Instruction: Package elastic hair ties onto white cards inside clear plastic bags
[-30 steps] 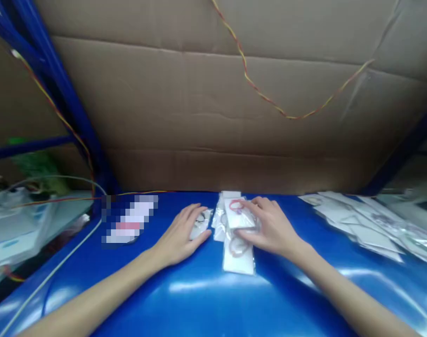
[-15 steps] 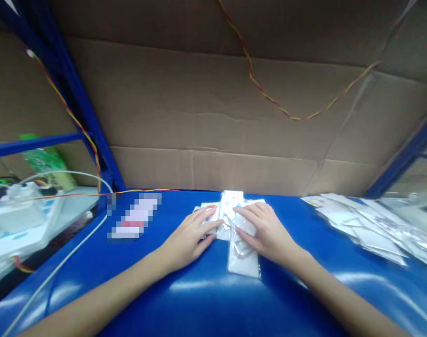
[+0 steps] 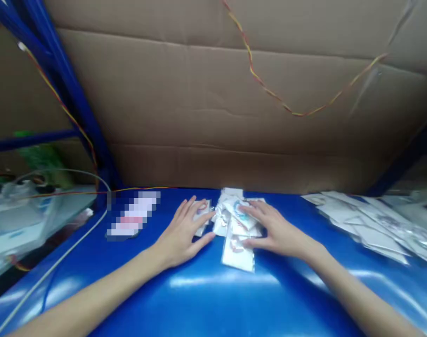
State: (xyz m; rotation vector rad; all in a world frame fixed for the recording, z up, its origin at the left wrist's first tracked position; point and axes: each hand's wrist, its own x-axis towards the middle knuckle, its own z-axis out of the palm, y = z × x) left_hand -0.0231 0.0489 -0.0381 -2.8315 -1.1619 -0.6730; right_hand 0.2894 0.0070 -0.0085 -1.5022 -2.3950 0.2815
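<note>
I see my left hand (image 3: 180,236) lying flat with fingers spread, palm down on the glossy blue table top (image 3: 206,299); its fingertips rest on a small clear plastic packet with a white card (image 3: 202,213), gripping nothing. My right hand (image 3: 275,229) is also open and flat, fingers stretched leftward, pressing on the loose heap of small clear plastic packets with white cards and red rings inside (image 3: 236,224) that sits between the 2 hands near the table's far edge. 1 packet of the heap sticks out toward me, below the right fingers. The 2 hands are close but apart, the heap between them.

Left of my left hand lies a blurred white and pink patch (image 3: 132,219). Far right, well apart, a spread of flat clear plastic bags (image 3: 371,224) covers the table. A brown cardboard wall (image 3: 199,107) stands behind, with a twisted red and yellow wire (image 3: 269,93) draped across it. A white cable (image 3: 59,267) runs along the left edge.
</note>
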